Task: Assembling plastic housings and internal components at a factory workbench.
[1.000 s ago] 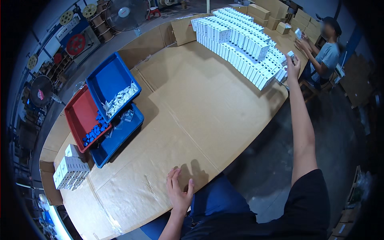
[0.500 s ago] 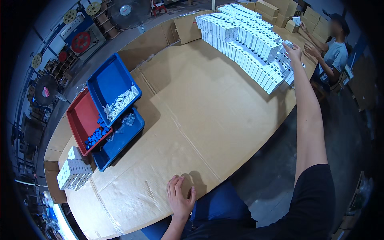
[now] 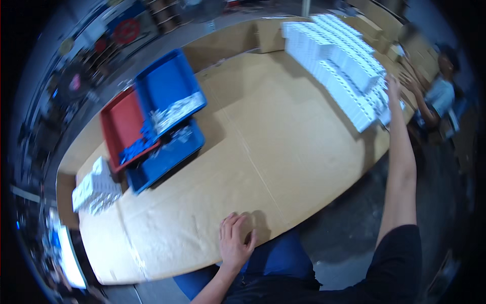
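My left hand lies over the near edge of the cardboard-covered table, fingers loosely bent with the thumb apart and nothing in them. At the far right my right arm is stretched out. Its hand is at the right end of a big stack of small white boxes. Motion blurs those fingers, so whether they hold a box cannot be made out. The boxes stand in tight rows, with a higher tier toward the back.
On the left sit a blue tray with white pieces, a red tray with blue pieces, and a lower blue tray. A smaller white box stack stands at the left edge. Another person sits beyond the right side.
The whole view has shifted and blurred, with the trays and stack lying farther right in it. My right arm stays extended at the stack; my left hand keeps its place by the edge.
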Action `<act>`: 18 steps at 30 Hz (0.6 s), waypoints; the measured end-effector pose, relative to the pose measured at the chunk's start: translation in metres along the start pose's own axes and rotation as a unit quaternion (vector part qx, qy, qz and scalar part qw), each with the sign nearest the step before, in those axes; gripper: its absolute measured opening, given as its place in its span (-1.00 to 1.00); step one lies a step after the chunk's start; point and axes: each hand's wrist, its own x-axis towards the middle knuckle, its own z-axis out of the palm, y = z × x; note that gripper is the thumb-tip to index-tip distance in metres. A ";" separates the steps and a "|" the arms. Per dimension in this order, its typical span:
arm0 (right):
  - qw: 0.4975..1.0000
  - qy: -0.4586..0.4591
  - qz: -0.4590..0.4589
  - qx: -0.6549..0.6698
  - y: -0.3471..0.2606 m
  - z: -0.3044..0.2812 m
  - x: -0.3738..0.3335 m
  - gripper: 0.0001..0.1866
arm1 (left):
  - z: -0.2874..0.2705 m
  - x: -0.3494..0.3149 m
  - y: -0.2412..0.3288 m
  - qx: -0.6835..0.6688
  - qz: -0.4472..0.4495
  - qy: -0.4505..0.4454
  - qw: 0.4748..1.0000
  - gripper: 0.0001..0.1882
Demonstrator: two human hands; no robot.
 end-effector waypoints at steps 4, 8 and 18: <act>0.912 -0.003 -0.399 -0.098 0.002 -0.071 0.009 -0.65 | -0.001 0.004 -0.004 -0.094 0.049 0.017 0.994 -0.47; 0.929 -0.046 -0.281 -0.238 0.026 0.004 -0.188 -0.68 | -0.009 -0.008 -0.009 -0.057 -0.007 0.028 0.998 -0.51; 0.935 -0.295 -0.196 -0.035 -0.073 0.101 -0.526 -0.77 | -0.023 -0.022 -0.039 -0.314 -0.017 0.070 0.947 -0.64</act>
